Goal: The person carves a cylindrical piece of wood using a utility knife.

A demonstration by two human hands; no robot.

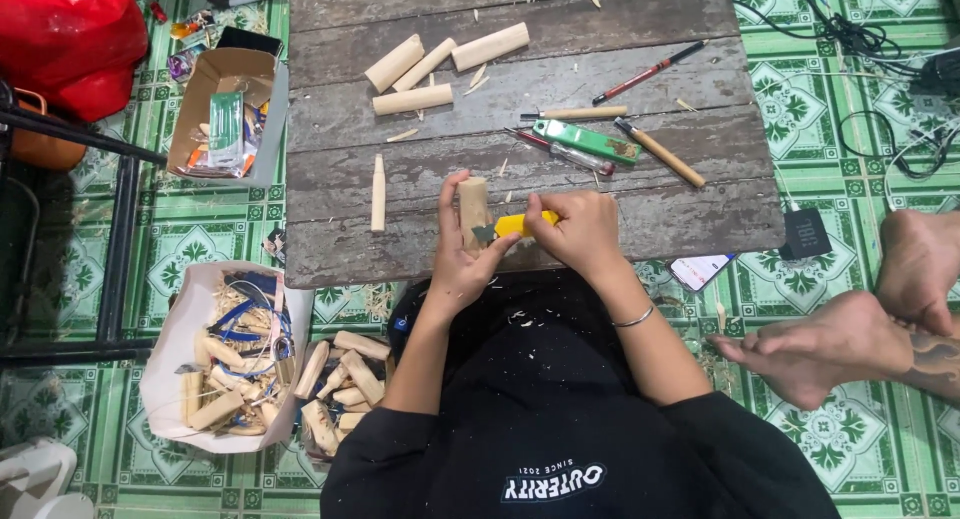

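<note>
Left hand (pixel 462 259) wrapped round short wooden peg (pixel 473 211), thumb up its side, peg upright at near edge of counter (pixel 640 219). Right hand (pixel 580 229) gripping yellow utility knife (pixel 520 225), blade end against peg. Both grips tight on their stuff. Blade tip itself hard to make out, fingers cover it. Far side of peg: green flat package (pixel 588 142) lying by pens. Left of counter: open cardboard box (pixel 225 114), contents a jumble.
</note>
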